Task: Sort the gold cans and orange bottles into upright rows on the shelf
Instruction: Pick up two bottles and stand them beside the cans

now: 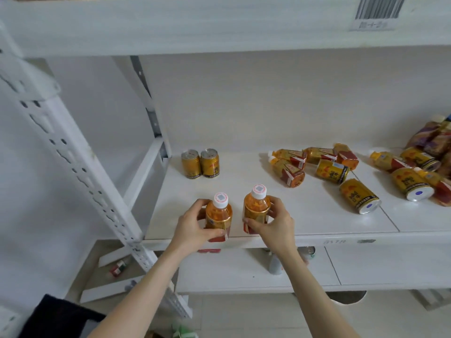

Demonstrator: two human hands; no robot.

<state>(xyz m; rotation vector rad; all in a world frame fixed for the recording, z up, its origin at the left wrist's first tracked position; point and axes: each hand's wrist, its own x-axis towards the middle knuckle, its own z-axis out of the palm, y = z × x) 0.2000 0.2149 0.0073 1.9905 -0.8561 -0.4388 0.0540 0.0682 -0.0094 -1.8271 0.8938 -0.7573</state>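
- Our left hand (192,225) grips an orange bottle (218,215) at the front edge of the white shelf (305,215). The fingers (199,206) are curled round its far side and the thumb lies across the label. The bottle is upright, white cap on top.
- Our right hand (273,224) holds a second orange bottle (256,208) the same way, fingers clamped on its body. It is also upright, just beside the first with a gap between them.
- We cannot tell whether either bottle's base rests fully on the shelf.
- At the back left, two gold cans (200,164) stand upright side by side, close together.
- To the right, well apart from our hands, a loose heap (317,164) of orange bottles and gold cans lies tipped on its sides, pointing different ways.
- One fallen can (360,196) lies nearest the front, its base turned towards us.
- At the far right, snack packets (434,137) are piled against the back wall.
- A barcode label (378,11) is stuck on the edge of the shelf above.
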